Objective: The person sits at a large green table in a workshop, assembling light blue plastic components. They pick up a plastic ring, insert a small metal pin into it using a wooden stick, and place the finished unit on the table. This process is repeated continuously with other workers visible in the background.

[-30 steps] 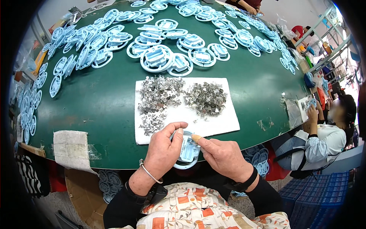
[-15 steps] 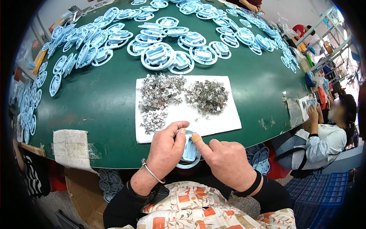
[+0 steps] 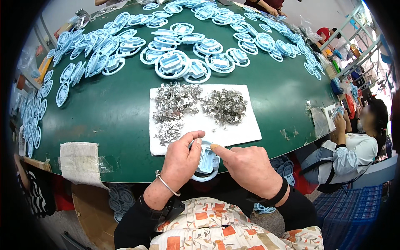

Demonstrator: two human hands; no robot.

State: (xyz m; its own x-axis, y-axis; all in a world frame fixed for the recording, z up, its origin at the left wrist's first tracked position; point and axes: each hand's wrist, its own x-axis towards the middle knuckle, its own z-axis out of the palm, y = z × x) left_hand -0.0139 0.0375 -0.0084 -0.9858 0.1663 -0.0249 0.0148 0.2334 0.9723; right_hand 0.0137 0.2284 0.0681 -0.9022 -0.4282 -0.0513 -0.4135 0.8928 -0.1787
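Head view: left hand (image 3: 181, 155) curled round the near-left rim of a blue part (image 3: 207, 162), thumb along it, gripping. The part, an oval ring with a raised rectangular tray inside, sits between the two hands at the table's near edge. Right hand (image 3: 254, 168) comes in from the other side, fingers bent, one tan-covered tip touching the part's upper right; cannot tell whether it also grips, as the undersides are hidden. Metal bangle (image 3: 167, 183) at the left wrist, black band (image 3: 281, 194) at the right. Just beyond both hands, a white pad (image 3: 196, 133) on the green table (image 3: 118, 121). On it, past the left hand, a heap of small metal clips (image 3: 173, 104), with a smaller, paler cluster nearer that hand; past the right hand, a second, darker heap (image 3: 225, 107). Farther out, ahead and well to the left of the left hand, many more blue parts (image 3: 172, 65) lie overlapping in piles. Left of the left hand, a worn cloth (image 3: 80, 163) hangs partly over the table edge; below it, a brown carton (image 3: 89, 208). Well right of the right hand, a seated co-worker (image 3: 354, 152) in a pale top, hands raised to a light-blue piece.
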